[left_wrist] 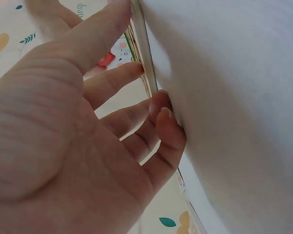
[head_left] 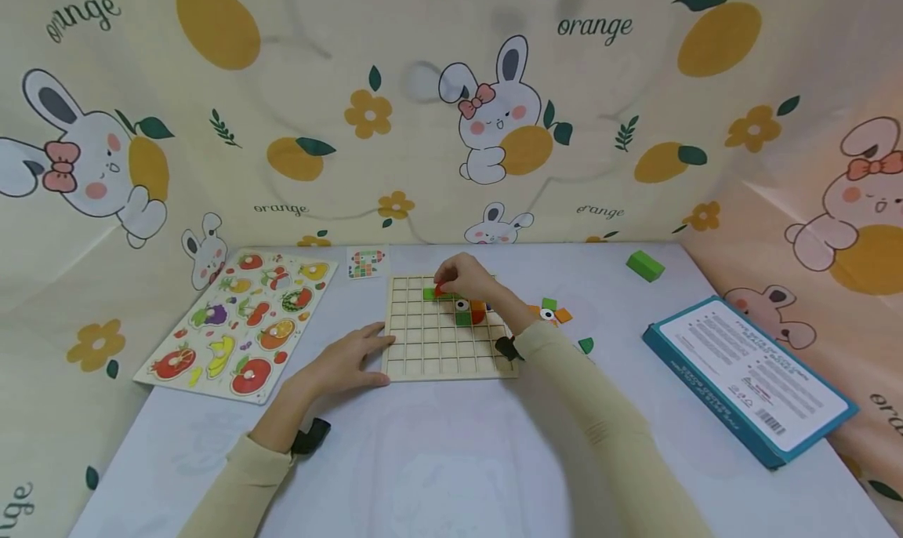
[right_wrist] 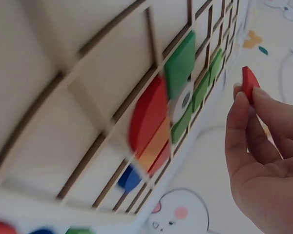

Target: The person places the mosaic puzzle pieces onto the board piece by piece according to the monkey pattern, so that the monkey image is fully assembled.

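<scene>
A wooden grid board (head_left: 423,348) lies flat on the table. Along its left edge rests my left hand (head_left: 350,359), its thumb and fingertips touching the side. My right hand (head_left: 469,278) pinches a small red piece (right_wrist: 250,85) between thumb and fingers, above the far part of the board. Several coloured pieces sit in the grid: light green ones (right_wrist: 201,91), a dark green square (head_left: 462,318), a white eye piece (right_wrist: 183,101), a red curved piece (right_wrist: 149,114), an orange one (right_wrist: 155,145) and a blue one (right_wrist: 129,179).
Loose pieces, including an orange square (head_left: 563,315) and a dark green piece (head_left: 586,345), lie right of the board. A pattern card (head_left: 365,263) and a fruit picture board (head_left: 240,318) are at the left. Farther right are a green block (head_left: 645,266) and a blue-edged box (head_left: 755,373).
</scene>
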Motion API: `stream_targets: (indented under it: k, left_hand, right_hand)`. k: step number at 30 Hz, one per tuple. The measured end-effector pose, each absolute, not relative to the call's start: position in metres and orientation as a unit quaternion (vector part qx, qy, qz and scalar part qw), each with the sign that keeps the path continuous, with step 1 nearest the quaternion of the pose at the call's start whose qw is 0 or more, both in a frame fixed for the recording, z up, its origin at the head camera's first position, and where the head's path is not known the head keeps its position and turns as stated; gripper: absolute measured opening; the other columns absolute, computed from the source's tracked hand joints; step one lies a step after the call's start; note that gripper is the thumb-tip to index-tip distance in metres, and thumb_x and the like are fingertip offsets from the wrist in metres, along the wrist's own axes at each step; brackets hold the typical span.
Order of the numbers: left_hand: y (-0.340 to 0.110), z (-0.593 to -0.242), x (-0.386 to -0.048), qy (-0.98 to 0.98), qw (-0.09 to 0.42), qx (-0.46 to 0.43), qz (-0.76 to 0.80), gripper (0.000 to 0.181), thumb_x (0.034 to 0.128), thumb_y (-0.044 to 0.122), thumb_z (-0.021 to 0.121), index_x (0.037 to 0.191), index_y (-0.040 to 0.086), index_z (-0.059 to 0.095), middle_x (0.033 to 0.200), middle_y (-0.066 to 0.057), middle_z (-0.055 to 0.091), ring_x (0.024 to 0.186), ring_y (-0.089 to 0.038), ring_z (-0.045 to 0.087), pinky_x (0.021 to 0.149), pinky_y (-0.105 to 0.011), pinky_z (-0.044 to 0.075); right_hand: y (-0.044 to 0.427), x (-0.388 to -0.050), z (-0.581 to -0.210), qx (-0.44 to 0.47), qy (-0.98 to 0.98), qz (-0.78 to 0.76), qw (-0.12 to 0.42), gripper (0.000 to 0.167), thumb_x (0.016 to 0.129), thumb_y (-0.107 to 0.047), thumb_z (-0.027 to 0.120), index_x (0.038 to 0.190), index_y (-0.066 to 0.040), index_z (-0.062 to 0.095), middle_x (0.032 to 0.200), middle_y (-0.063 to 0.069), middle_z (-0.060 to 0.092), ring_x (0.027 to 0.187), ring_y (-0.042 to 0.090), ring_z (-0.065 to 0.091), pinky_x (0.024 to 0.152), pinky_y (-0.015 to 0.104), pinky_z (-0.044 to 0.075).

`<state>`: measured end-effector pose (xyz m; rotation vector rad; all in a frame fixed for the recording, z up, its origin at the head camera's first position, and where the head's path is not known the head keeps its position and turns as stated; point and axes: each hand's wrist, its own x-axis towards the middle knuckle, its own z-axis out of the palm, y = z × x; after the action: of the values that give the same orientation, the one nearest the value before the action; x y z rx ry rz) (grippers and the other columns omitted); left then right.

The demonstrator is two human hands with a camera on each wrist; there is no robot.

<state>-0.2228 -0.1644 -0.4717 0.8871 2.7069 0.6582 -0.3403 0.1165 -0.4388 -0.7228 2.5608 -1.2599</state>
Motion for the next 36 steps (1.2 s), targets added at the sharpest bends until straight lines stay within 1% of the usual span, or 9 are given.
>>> stream_targets:
  k: [2,3,6,10,14,23,29,36]
  left_hand:
    - [-0.165,-0.472,-0.223,0.920,0.107,0.302,0.223,0.074,0.0853,0.042,0.078,0.146,0.007,0.051,0.157,-0.025,0.032,0.140,-0.046,0.035,0.109,-0.059,0.036]
    - [-0.165,-0.472,-0.223,0.920,0.107,0.304,0.223,0.074,0.0852,0.042,0.078,0.145,0.007,0.051,0.156,-0.025,0.032,0.140,-0.046,0.035,0.109,-0.059,0.036]
    - [-0.166,-0.471,-0.223,0.920,0.105,0.304,0.223,0.074,0.0852,0.041,0.078,0.145,0.007,0.052,0.156,-0.025,0.033,0.140,-0.047,0.035,0.109,-0.059,0.037]
    - [-0.166,-0.469,-0.223,0.919,0.108,0.302,0.229,0.074,0.0854,0.041,0.078,0.145,0.006,0.052,0.156,-0.026,0.033,0.139,-0.047,0.035,0.108,-0.060,0.037]
    - [-0.164,-0.467,-0.222,0.918,0.117,0.298,0.233,0.074,0.0854,0.040,0.078,0.145,0.006,0.051,0.156,-0.026,0.032,0.140,-0.047,0.035,0.109,-0.060,0.036]
    - [-0.165,-0.467,-0.221,0.917,0.110,0.305,0.232,0.073,0.0863,0.040,0.077,0.145,0.006,0.051,0.156,-0.026,0.032,0.139,-0.047,0.036,0.109,-0.059,0.036]
    - [-0.164,-0.465,-0.219,0.917,0.106,0.309,0.230,0.072,0.0867,0.038,0.077,0.145,0.005,0.051,0.156,-0.026,0.033,0.139,-0.047,0.036,0.108,-0.060,0.036]
    - [-0.164,-0.467,-0.220,0.917,0.107,0.309,0.229,0.073,0.0866,0.039,0.077,0.145,0.005,0.051,0.155,-0.027,0.033,0.139,-0.047,0.036,0.108,-0.060,0.036]
  right_hand:
    - [0.105,-0.343,-0.440,-0.243,0.871,-0.416,0.096,0.012,0.091,0.007,0.066,0.102,0.008,0.071,0.092,0.012,0.070,0.086,0.023,0.063,0.077,0.030,0.054]
    - [0.099,-0.344,-0.440,-0.234,0.876,-0.409,0.099,0.013,0.091,0.006,0.066,0.103,0.008,0.071,0.094,0.013,0.070,0.087,0.023,0.062,0.079,0.031,0.053]
    - [0.085,-0.347,-0.439,-0.230,0.886,-0.393,0.091,0.012,0.091,0.004,0.067,0.102,0.007,0.072,0.093,0.012,0.069,0.086,0.024,0.062,0.077,0.031,0.052]
    - [0.073,-0.352,-0.441,-0.217,0.891,-0.389,0.088,0.013,0.091,0.003,0.068,0.102,0.005,0.073,0.095,0.012,0.070,0.088,0.024,0.063,0.078,0.032,0.054]
    - [0.066,-0.353,-0.445,-0.198,0.896,-0.388,0.090,0.010,0.090,0.002,0.069,0.099,0.003,0.074,0.095,0.012,0.071,0.090,0.024,0.065,0.080,0.031,0.054]
    - [0.061,-0.348,-0.447,-0.184,0.907,-0.371,0.080,0.009,0.092,0.001,0.068,0.096,0.001,0.076,0.096,0.011,0.072,0.092,0.025,0.065,0.085,0.034,0.053]
    - [0.064,-0.345,-0.446,-0.178,0.912,-0.360,0.089,0.010,0.092,0.002,0.067,0.095,-0.001,0.076,0.096,0.010,0.072,0.093,0.023,0.064,0.085,0.035,0.053]
    - [0.064,-0.344,-0.446,-0.187,0.920,-0.326,0.108,0.011,0.091,0.001,0.069,0.100,-0.002,0.076,0.098,0.010,0.071,0.094,0.022,0.062,0.086,0.035,0.052]
